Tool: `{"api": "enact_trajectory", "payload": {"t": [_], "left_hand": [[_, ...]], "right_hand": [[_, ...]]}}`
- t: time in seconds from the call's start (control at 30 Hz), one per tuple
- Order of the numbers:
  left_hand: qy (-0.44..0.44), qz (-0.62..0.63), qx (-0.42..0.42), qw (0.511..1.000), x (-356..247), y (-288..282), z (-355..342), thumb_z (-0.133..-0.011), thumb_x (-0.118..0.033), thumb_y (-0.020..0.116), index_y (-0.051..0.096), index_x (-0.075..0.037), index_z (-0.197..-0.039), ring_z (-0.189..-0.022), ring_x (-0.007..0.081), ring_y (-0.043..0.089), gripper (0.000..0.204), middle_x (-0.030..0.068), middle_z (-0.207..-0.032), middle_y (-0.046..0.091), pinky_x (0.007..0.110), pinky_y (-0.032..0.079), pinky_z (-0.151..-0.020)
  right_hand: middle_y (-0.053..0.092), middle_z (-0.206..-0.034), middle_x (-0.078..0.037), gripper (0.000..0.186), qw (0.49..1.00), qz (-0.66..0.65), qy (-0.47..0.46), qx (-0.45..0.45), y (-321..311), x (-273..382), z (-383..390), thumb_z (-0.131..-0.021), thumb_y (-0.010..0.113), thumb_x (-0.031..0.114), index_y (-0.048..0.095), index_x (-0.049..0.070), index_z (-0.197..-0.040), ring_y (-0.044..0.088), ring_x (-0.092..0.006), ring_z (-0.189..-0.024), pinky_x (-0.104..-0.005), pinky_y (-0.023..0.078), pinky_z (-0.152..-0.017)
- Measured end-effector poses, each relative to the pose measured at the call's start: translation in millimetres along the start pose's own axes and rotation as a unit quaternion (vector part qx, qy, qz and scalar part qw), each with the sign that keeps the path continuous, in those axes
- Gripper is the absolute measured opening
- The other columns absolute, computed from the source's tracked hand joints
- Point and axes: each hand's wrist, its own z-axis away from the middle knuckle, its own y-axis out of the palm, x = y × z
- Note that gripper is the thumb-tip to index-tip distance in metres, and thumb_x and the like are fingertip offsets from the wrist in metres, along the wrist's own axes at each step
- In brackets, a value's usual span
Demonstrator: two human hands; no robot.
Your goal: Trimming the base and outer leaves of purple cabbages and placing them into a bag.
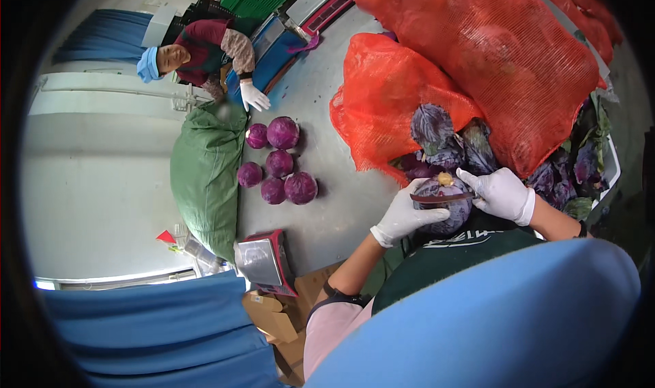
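At the table's near edge my left hand [411, 214], in a white glove, grips the side of a red cabbage [458, 214]. A pale cut stem end shows on its upper side. My right hand [503, 196], also gloved, is closed round a knife [437, 199], whose handle is hidden. The blade lies across the cabbage, reaching toward my left hand. Just beyond, loose purple outer leaves [433, 130] spill from the mouth of a red mesh sack [392, 95].
Several trimmed red cabbages [279, 163] stand left on the metal table [321, 108]. A green sack [208, 170] and a scale [263, 260] flank them. Across the table a person [205, 54] reaches a gloved hand out. At right, a white bin [612, 166] holds leaves beside a larger mesh sack [491, 54].
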Motion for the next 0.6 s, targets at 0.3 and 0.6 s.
{"api": "enact_trajectory", "payload": {"t": [0.3,0.6], "left_hand": [[0.055,-0.113,-0.022,0.992,7.6,16.4,-7.0,-0.068,-0.031,0.092,0.041,0.005,-0.139,-0.118,0.0215,0.058,0.094,0.0172,-0.127,0.061,0.036,0.045,-0.104],[0.113,-0.154,-0.08,0.978,13.2,28.4,6.0,-0.064,-0.029,0.093,0.042,0.001,-0.139,-0.116,0.0218,0.06,0.095,0.0163,-0.123,0.06,0.034,0.045,-0.104]], "right_hand": [[0.062,-0.069,-0.009,0.04,0.993,0.097,0.04,-0.06,16.3,-16.3,28.7,-0.082,0.065,0.016,0.06,0.004,-0.119,0.065,-0.0277,-0.059,-0.0407,0.052,-0.053],[0.059,-0.067,-0.01,0.016,0.987,0.078,0.083,-0.117,29.5,-28.3,56.0,-0.08,0.064,0.014,0.055,0.008,-0.093,0.064,-0.0307,-0.06,-0.0438,0.049,-0.052]]}}
